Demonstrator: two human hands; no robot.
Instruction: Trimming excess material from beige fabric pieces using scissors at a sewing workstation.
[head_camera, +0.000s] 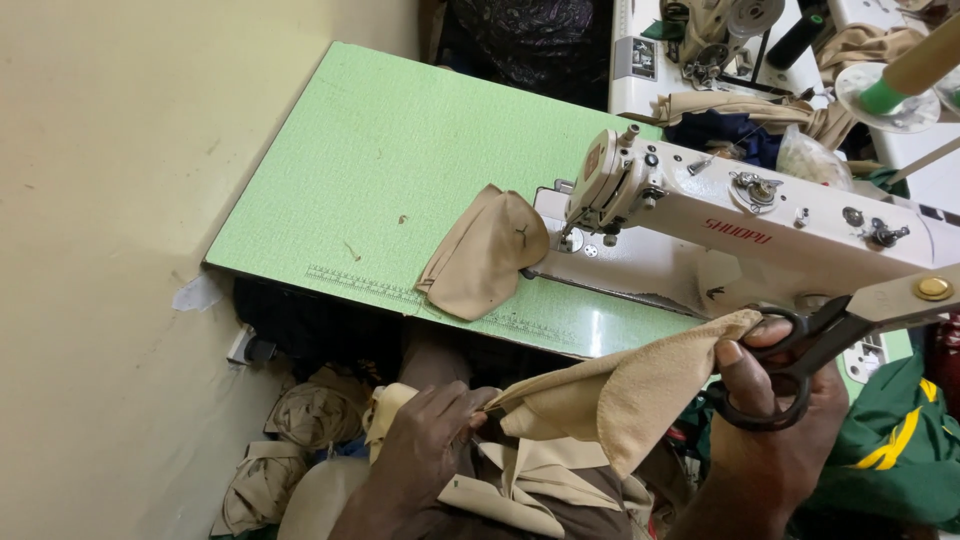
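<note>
My left hand (430, 440) pinches the lower corner of a tan fabric piece (625, 395) held over my lap. My right hand (775, 415) has its fingers through the black handles of a pair of scissors (850, 325) and also holds the upper edge of the same fabric. The scissor blades point up to the right, away from the cloth. A second folded tan fabric piece (482, 255) lies on the green table (380, 160) beside the needle of a white sewing machine (760, 225).
More tan cloth pieces (290, 440) are piled on the floor at lower left. Green and yellow cloth (900, 440) lies at the right. A second sewing machine (700, 50) and thread cones (915, 70) stand behind. A cream wall (100, 250) is at the left.
</note>
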